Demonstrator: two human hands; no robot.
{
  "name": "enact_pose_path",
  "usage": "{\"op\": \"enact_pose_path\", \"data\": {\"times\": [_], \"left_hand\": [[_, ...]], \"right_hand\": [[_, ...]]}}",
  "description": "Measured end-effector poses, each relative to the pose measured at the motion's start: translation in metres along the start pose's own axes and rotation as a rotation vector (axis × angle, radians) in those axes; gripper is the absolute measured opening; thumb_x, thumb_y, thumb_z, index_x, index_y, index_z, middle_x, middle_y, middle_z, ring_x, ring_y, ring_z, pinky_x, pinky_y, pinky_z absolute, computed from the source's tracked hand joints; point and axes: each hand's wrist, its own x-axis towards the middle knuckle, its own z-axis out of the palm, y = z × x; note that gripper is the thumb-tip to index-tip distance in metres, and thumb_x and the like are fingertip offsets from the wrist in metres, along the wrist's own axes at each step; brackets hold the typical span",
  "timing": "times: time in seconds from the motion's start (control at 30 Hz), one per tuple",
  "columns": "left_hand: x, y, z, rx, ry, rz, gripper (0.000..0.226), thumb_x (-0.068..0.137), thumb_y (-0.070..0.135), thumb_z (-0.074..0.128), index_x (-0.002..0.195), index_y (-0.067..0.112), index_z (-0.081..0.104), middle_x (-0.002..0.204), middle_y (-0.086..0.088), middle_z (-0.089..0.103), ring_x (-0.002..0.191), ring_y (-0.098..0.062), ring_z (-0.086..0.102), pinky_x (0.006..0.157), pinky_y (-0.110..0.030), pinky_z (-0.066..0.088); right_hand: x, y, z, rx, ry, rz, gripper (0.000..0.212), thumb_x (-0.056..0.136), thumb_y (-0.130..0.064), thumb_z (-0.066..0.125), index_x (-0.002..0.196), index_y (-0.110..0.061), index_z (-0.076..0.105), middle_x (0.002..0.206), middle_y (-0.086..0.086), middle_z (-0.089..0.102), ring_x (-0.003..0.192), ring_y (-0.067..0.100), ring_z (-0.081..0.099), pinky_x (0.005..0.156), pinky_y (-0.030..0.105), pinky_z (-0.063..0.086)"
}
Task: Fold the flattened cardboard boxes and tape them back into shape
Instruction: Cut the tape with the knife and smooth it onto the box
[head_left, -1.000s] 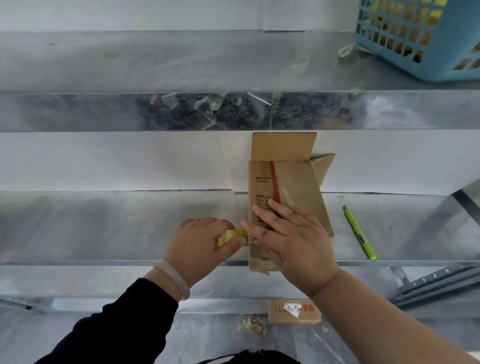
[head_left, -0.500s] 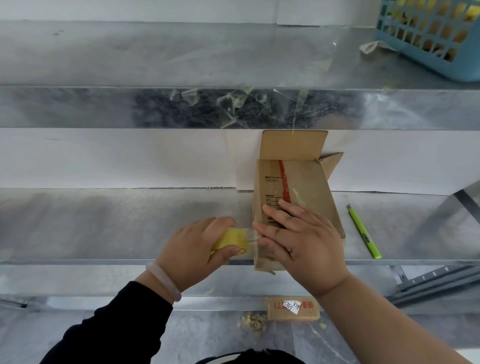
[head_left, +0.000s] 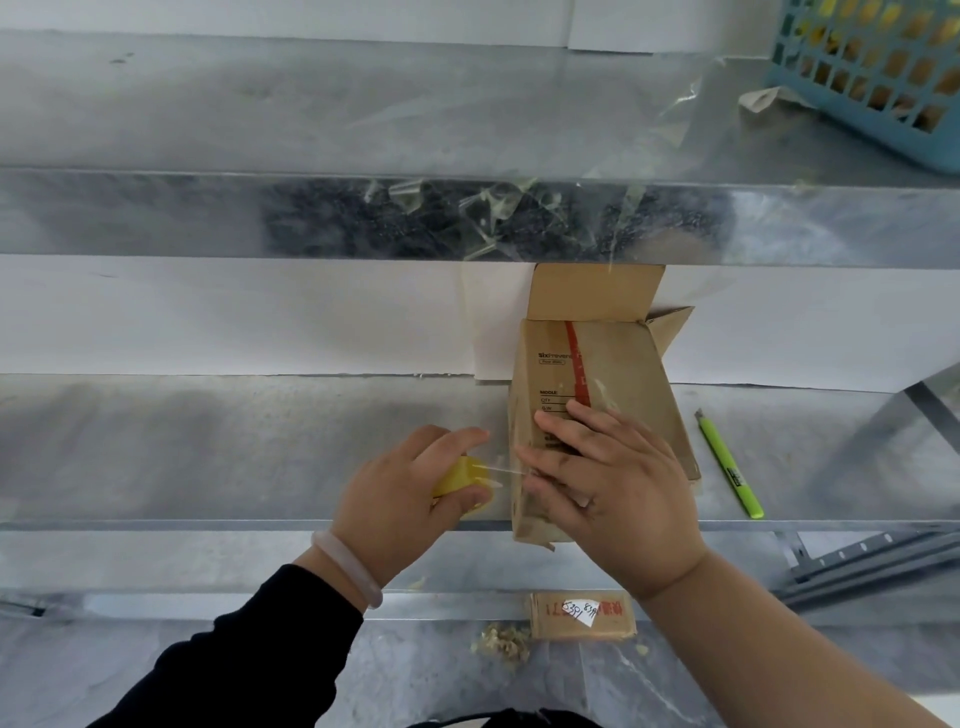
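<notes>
Head view: cardboard box (head_left: 618, 364) lies on metal shelf (head_left: 234, 447), near end at the front edge, far flaps open. R hand (head_left: 613, 493) rests on the box w/ fingers straight and spread. L hand (head_left: 400, 499), fingers curled, grips yellow tape roll (head_left: 460, 480) just beside the box; a thin tape strip runs to the box's left side. Green cutter (head_left: 730, 465) lies to the right, apart.

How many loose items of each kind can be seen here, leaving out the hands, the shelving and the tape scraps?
Cardboard boxes: 2, a taller one on the shelf at and a small labelled one below at
Yellow tape roll: 1
Green utility knife: 1
Blue basket: 1
Total: 5
</notes>
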Motion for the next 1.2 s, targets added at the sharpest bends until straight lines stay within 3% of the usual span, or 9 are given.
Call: {"op": "enact_pose_path", "data": {"times": [0.1, 0.3, 0.53, 0.7, 0.87, 1.03, 1.2], "left_hand": [[-0.003, 0.001, 0.005, -0.045, 0.026, -0.023, 0.035, 0.084, 0.049, 0.055, 0.110, 0.030, 0.070, 0.097, 0.008, 0.063, 0.075, -0.010, 0.061, 0.060, -0.023, 0.050], [0.000, 0.008, 0.017, -0.059, 0.017, 0.019, 0.028, 0.089, 0.038, 0.054, 0.102, 0.024, 0.075, 0.096, 0.006, 0.064, 0.078, -0.016, 0.062, 0.069, -0.031, 0.053], [0.006, 0.014, 0.029, -0.065, 0.115, 0.038, 0.022, 0.085, 0.028, 0.057, 0.073, 0.021, 0.074, 0.088, 0.008, 0.065, 0.070, -0.017, 0.061, 0.060, -0.033, 0.052], [0.006, 0.013, 0.035, -0.099, 0.084, 0.019, 0.021, 0.085, 0.033, 0.059, 0.082, 0.023, 0.077, 0.090, 0.010, 0.065, 0.073, -0.014, 0.062, 0.068, -0.029, 0.052], [0.009, 0.012, 0.033, -0.119, 0.023, -0.006, 0.022, 0.084, 0.036, 0.058, 0.092, 0.024, 0.075, 0.093, 0.011, 0.067, 0.080, -0.013, 0.063, 0.075, -0.030, 0.051], [0.007, 0.010, 0.033, -0.169, 0.050, -0.011, 0.019, 0.082, 0.031, 0.058, 0.081, 0.019, 0.073, 0.088, 0.009, 0.068, 0.080, -0.013, 0.063, 0.076, -0.032, 0.050], [0.011, 0.013, 0.031, -0.203, 0.042, -0.003, 0.019, 0.080, 0.031, 0.058, 0.078, 0.020, 0.073, 0.088, 0.010, 0.065, 0.078, -0.012, 0.062, 0.072, -0.028, 0.050]], "right_hand": [[0.001, -0.007, 0.003, 0.001, 0.004, 0.064, 0.020, 0.086, -0.043, 0.066, 0.099, -0.033, 0.078, 0.119, -0.008, 0.070, 0.120, 0.016, 0.060, 0.102, 0.043, 0.047], [0.003, -0.014, 0.008, -0.014, 0.059, 0.103, 0.024, 0.082, -0.051, 0.071, 0.088, -0.029, 0.077, 0.112, -0.007, 0.071, 0.116, 0.019, 0.061, 0.098, 0.045, 0.046], [0.005, -0.027, 0.021, -0.127, 0.148, 0.140, 0.016, 0.082, -0.038, 0.072, 0.077, -0.024, 0.066, 0.103, -0.003, 0.067, 0.106, 0.022, 0.063, 0.100, 0.046, 0.043], [0.005, -0.029, 0.027, -0.191, 0.198, 0.152, 0.004, 0.086, -0.025, 0.062, 0.086, -0.023, 0.065, 0.100, -0.004, 0.065, 0.102, 0.021, 0.061, 0.099, 0.043, 0.044], [0.007, -0.033, 0.030, -0.245, 0.193, 0.164, 0.014, 0.085, -0.018, 0.061, 0.096, -0.023, 0.069, 0.101, -0.003, 0.066, 0.105, 0.022, 0.062, 0.099, 0.046, 0.043], [0.003, -0.028, 0.029, -0.287, 0.177, 0.123, 0.029, 0.090, -0.039, 0.060, 0.106, -0.017, 0.071, 0.106, 0.001, 0.068, 0.107, 0.025, 0.063, 0.097, 0.048, 0.045], [0.005, -0.030, 0.035, -0.342, 0.206, 0.132, 0.023, 0.089, -0.025, 0.057, 0.107, -0.021, 0.071, 0.107, -0.001, 0.067, 0.107, 0.024, 0.063, 0.095, 0.049, 0.045]]}}
